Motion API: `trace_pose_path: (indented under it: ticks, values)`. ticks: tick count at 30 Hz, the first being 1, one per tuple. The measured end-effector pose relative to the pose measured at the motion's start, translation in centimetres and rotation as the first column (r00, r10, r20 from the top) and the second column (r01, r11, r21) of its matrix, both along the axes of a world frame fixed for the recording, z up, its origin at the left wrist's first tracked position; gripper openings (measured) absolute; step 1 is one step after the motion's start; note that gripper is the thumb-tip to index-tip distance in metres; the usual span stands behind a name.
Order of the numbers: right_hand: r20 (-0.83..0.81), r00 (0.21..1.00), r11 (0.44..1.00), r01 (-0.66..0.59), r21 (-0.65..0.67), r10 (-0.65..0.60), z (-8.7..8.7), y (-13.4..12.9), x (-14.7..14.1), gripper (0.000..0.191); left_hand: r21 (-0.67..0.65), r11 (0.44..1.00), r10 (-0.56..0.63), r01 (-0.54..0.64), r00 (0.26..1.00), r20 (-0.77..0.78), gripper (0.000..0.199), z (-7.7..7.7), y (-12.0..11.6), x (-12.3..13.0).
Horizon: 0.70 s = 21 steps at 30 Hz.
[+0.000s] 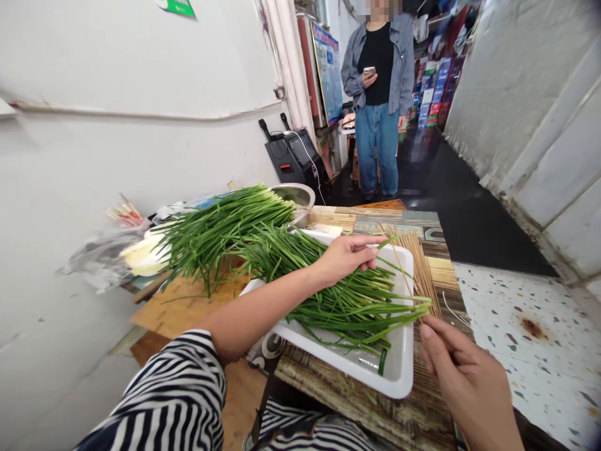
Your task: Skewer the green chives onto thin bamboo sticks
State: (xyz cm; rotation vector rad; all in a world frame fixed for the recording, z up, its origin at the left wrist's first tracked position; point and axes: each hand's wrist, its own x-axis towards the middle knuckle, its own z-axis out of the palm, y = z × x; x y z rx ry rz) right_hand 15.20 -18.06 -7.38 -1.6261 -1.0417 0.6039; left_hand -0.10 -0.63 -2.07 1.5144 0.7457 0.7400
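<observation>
My left hand (350, 255) reaches over a white tray (404, 369) of garlic chives (305, 254). Its thumb and fingers are pinched together at a green chive blade (387, 242). Near the tray's right edge, my right hand (469, 373) grips the lower end of a thin bamboo skewer (402, 270) between thumb and forefinger. The skewer slants up toward the left fingertips. Pale stem ends of several chives (422, 307) lie across it, just above the right fingers; they look threaded on. A pile of bamboo skewers (425, 275) rests beyond the tray.
Another chive bundle (225, 225) lies at the back left, beside a metal bowl (300, 195). A wooden board (188, 307) and plastic bags (101, 257) sit left. A person (378, 100) holding a phone stands past the table (375, 220), near a black speaker (295, 156).
</observation>
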Motion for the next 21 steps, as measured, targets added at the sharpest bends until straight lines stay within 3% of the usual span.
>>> trace_pose_path:
  ticks: [16,21]
  values:
    - [-0.059,0.998,1.000,0.006,0.002,-0.006,-0.30,-0.02,-0.30,0.046,0.057,0.998,-0.012,0.013,1.000,-0.018,0.041,-0.47,0.17,-0.17]
    - [-0.099,0.994,0.999,0.033,-0.018,-0.035,-0.79,-0.35,-0.30,0.047,0.088,0.993,-0.082,0.083,0.997,-0.016,0.040,-0.61,-0.20,-0.31]
